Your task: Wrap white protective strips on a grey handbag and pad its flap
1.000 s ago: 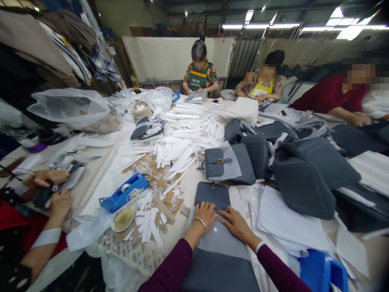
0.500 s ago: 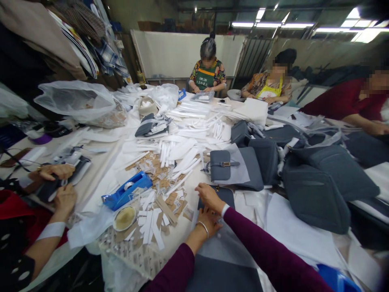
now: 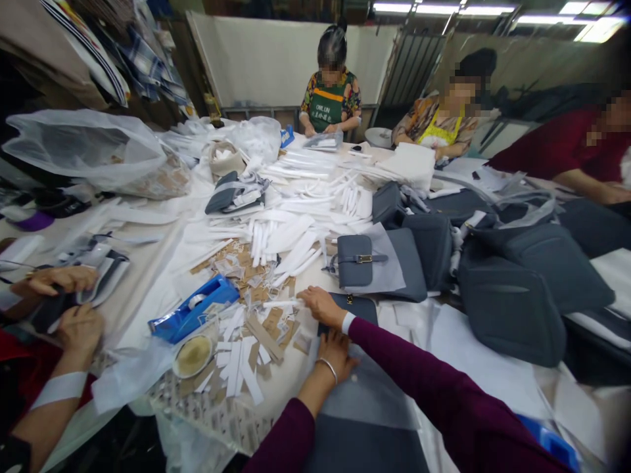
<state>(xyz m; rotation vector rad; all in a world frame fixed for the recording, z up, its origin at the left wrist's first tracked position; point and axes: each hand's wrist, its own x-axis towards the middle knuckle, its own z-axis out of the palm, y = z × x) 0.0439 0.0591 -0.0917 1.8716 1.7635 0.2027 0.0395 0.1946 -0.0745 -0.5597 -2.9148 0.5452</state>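
Right hand [image 3: 321,306] crossed over left, fingertips pinched on white strip [image 3: 282,303] at table centre, beside scattered tags. Left hand [image 3: 336,349] laid flat, fingers released, on near edge of grey pouch [image 3: 359,306]. Blue tape dispenser [image 3: 193,314] well apart, leftward. Little bare table [image 3: 148,276] around hands.

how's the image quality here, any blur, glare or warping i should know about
Head view: the ceiling strip lights blow out to white at top right; the edges bow and smear from the wide lens, so the blue object at bottom right is soft; the middle is sharp, with the right hand on a white strip and the left hand on the grey bag; lighting is even, shadows faint.
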